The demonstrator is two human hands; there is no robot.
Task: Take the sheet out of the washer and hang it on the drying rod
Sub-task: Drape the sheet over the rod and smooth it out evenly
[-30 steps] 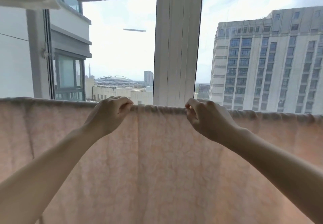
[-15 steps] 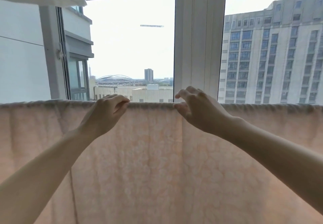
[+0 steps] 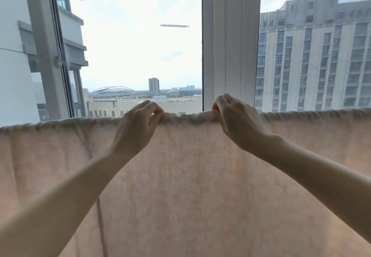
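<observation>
Pale pink patterned sheet point(image 3: 190, 186) is seen draped over the drying rod, its bunched top fold running edge to edge below the white window frame point(image 3: 230, 46). That fold is pinched by the left hand point(image 3: 138, 128) and the right hand point(image 3: 236, 124); the right grip, lifted clear half a second earlier, has been closed on it again. Only smoothing seems left.
</observation>
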